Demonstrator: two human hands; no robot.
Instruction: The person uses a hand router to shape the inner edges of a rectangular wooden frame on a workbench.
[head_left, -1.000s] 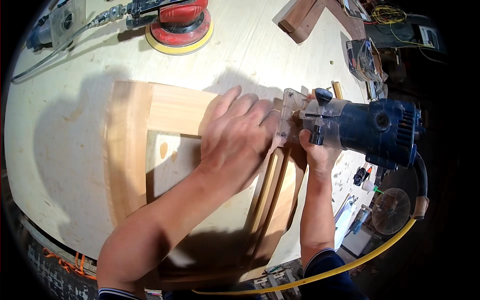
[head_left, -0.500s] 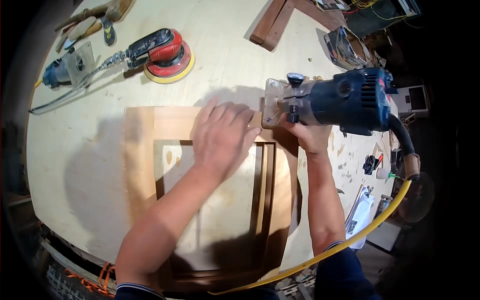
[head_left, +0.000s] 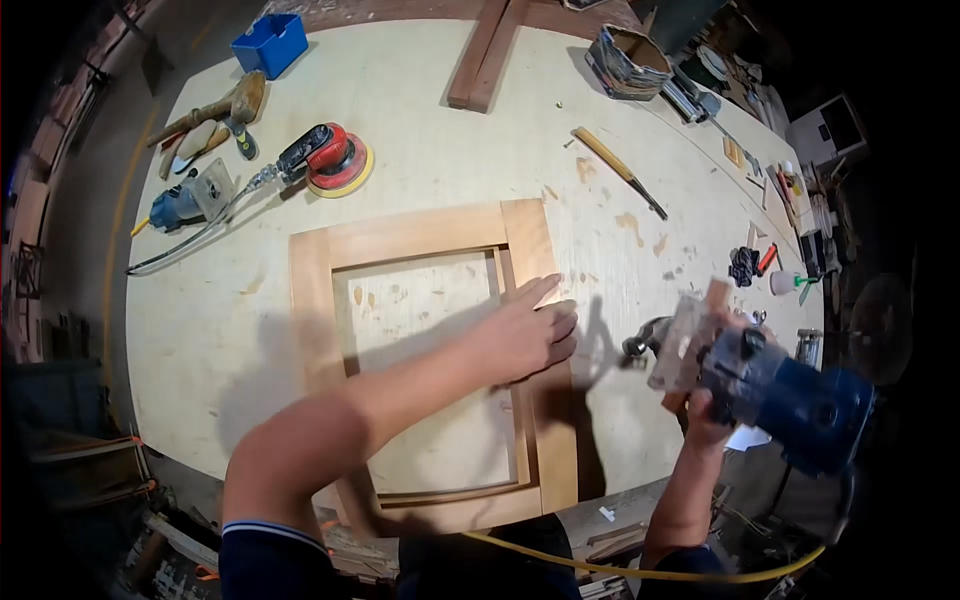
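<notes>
A square wooden frame (head_left: pixel 415 238) lies flat on the plywood workbench (head_left: pixel 430 120). My left hand (head_left: pixel 528 335) rests flat on the frame's right rail, fingers spread and pointing right, holding nothing. My right hand (head_left: pixel 702 412) grips a blue trim router (head_left: pixel 785 395) with a clear square base, held in the air off the frame, to the right near the bench's edge. A yellow cord (head_left: pixel 640 570) runs from the router along the bottom.
A red and yellow orbital sander (head_left: pixel 335 160) and a second blue router (head_left: pixel 185 200) lie at the upper left, with a mallet (head_left: pixel 225 108) and a blue box (head_left: pixel 270 42). Wooden bars (head_left: pixel 490 50), a chisel (head_left: pixel 620 170) and small tools lie at the back and right.
My right hand has lifted the router off the frame's top right corner and carried it away to the right. My left hand has slid down the right rail. The view has shifted.
</notes>
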